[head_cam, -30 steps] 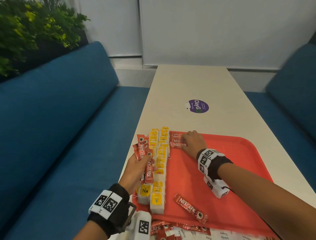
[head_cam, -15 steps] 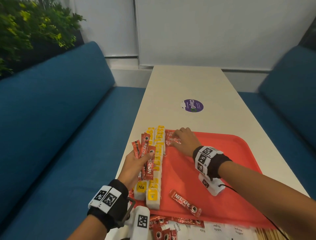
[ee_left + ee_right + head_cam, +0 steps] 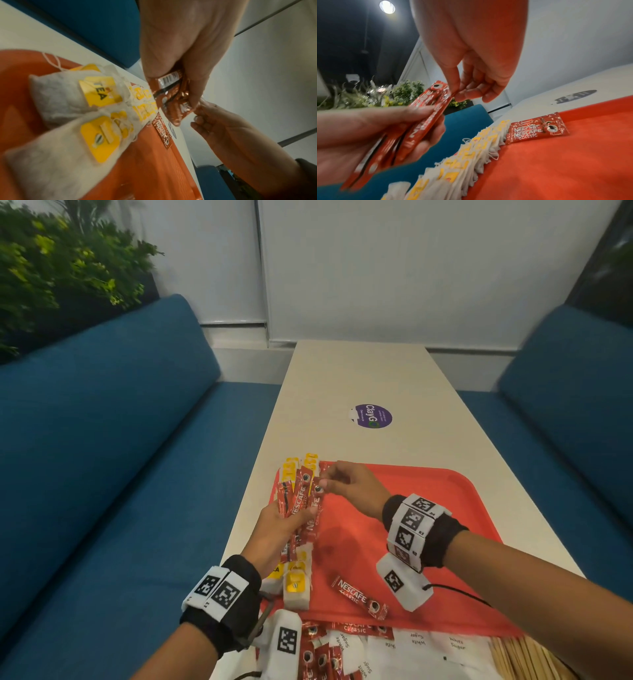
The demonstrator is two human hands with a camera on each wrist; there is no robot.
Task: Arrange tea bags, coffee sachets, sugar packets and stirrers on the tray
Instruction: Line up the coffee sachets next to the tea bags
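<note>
I see a long white desk (image 3: 359, 378) between blue benches (image 3: 102, 460), plant (image 3: 51, 268) behind. My left hand (image 3: 274, 529) grips sachets (image 3: 301, 501) over the tray's (image 3: 445, 508) tea bags (image 3: 296, 587); right hand (image 3: 349, 487) fingers (image 3: 453, 75) pinch one sachet's tip.

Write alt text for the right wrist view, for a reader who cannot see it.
The right hand pinches the top of one red coffee sachet from the bunch of sachets that the left hand holds. Below, a row of tea bags lines the edge of a red tray, with two Nescafe sachets lying flat at its far end.
</note>
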